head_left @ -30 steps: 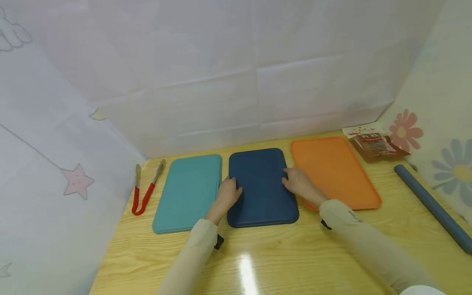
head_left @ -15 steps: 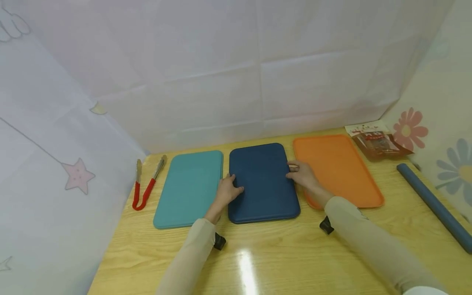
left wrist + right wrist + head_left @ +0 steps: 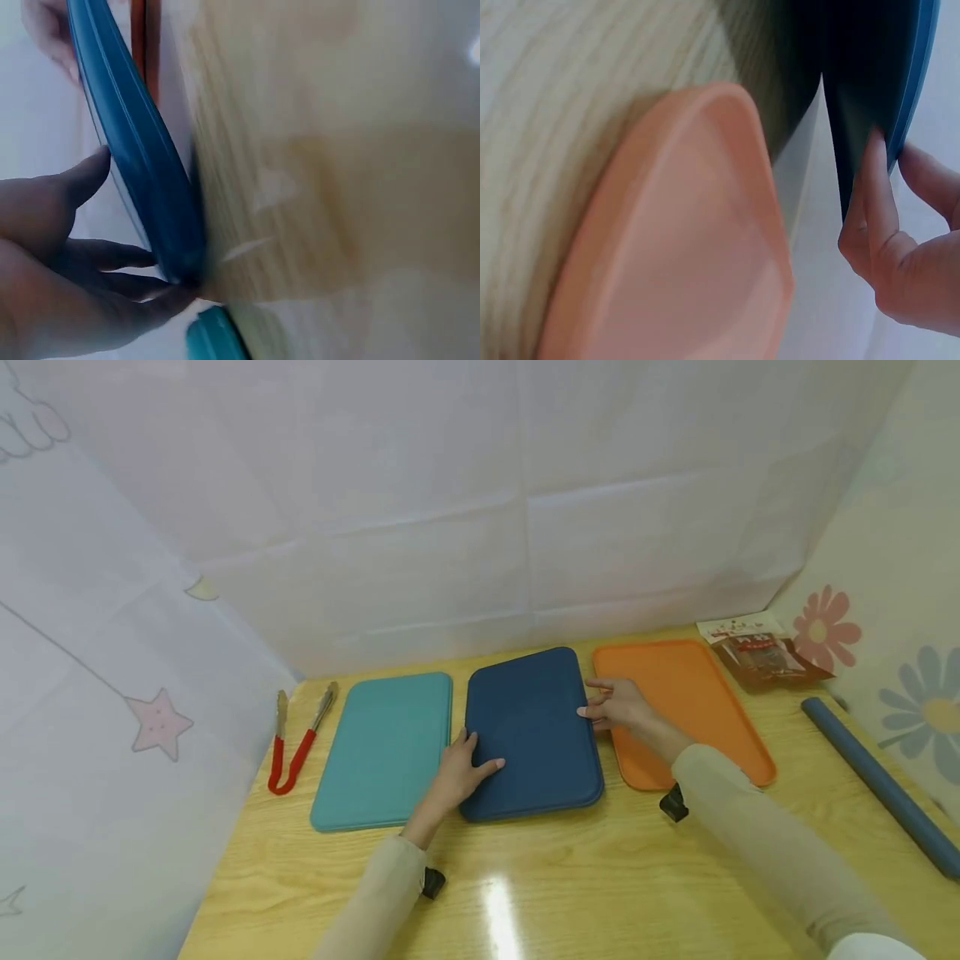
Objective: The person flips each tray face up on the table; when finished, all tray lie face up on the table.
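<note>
The dark blue rectangular tray (image 3: 528, 735) with rounded corners sits midway along the far edge of the pale yellow wood-grain surface (image 3: 585, 877), tilted, its right side lifted clear and its left side lower. The right hand (image 3: 618, 703) has a narrow pinch on the tray's right edge, the thumb on one face and fingers on the other, which the right wrist view shows well. Gripping there presumably lets that side be raised while the rest is steadied. The left hand (image 3: 453, 777) is spread, thumb well away from fairly straight fingers, touching the left edge (whether any fingertip is tucked beneath, I cannot tell). It looks placed to guide or brace the tray rather than clench it.

To the left lies a teal rectangular tray (image 3: 382, 752), flat and just beside the dark blue one; to the right, an orange tray (image 3: 675, 702) lies hollow side up, its rim partly behind the right hand. The three stand in a row, perhaps so each can be reached separately.

Red-handled metal tongs (image 3: 302, 757) rest spread near the surface's left edge, towards the far left corner. A glossy brown packet with a white header (image 3: 765, 660) occupies the far right corner, and a blue-grey rod (image 3: 877, 782) runs along the right edge, both seemingly set aside, out of the hands' way.
</note>
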The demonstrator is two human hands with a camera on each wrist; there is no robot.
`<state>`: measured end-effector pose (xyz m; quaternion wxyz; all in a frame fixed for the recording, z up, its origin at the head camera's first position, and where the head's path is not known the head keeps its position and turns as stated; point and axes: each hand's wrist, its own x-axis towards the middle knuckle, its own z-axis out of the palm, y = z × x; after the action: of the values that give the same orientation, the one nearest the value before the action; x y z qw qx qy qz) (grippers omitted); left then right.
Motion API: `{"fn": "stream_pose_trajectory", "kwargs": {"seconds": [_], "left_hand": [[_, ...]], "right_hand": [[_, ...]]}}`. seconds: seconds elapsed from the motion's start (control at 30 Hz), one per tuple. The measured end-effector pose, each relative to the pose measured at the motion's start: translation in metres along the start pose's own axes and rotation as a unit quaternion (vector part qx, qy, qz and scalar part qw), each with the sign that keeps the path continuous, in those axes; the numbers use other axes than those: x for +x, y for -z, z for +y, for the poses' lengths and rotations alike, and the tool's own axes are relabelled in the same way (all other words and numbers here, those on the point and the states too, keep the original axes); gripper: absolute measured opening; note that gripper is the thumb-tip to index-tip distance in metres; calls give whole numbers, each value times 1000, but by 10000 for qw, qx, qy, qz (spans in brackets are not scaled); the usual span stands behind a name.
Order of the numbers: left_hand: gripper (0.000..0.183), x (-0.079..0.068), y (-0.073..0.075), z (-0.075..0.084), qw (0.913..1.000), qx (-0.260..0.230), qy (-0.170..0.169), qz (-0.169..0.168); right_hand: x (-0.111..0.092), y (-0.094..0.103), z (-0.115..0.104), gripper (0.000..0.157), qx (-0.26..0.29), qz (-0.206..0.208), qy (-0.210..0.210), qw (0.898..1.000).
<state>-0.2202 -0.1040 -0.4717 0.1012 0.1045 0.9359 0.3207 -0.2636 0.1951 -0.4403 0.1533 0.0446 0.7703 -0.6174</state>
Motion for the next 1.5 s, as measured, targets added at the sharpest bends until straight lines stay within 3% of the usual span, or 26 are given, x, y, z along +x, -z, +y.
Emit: {"fn": "stream_pose_trajectory", "kwargs": {"seconds": [0.1,0.27,0.47,0.77,1.27,1.5], "left_hand": [[90,-21,-3,5,9988,429,-162,-148],[92,-43,0,7,9964,525,-553,-381],[91,-58,3,9,9941,660,-658,-561],[81,-71,0,16,9916,877,-865,-382],[67,-99,-12,27,9844,848,-1423,599],[64,-106,-13,37,9770,720,-1624,1179]], "right_hand": [[0,2,-2,76,170,-237,-67,9996],[-3,5,-12,80,229,-334,-106,9991],[-7,4,-20,79,85,-344,-20,9994],[-12,4,-33,79,269,-388,46,9989],[-28,-9,-66,89,1202,-719,154,9900],[-35,-25,-87,85,1673,-621,269,9836]]}}
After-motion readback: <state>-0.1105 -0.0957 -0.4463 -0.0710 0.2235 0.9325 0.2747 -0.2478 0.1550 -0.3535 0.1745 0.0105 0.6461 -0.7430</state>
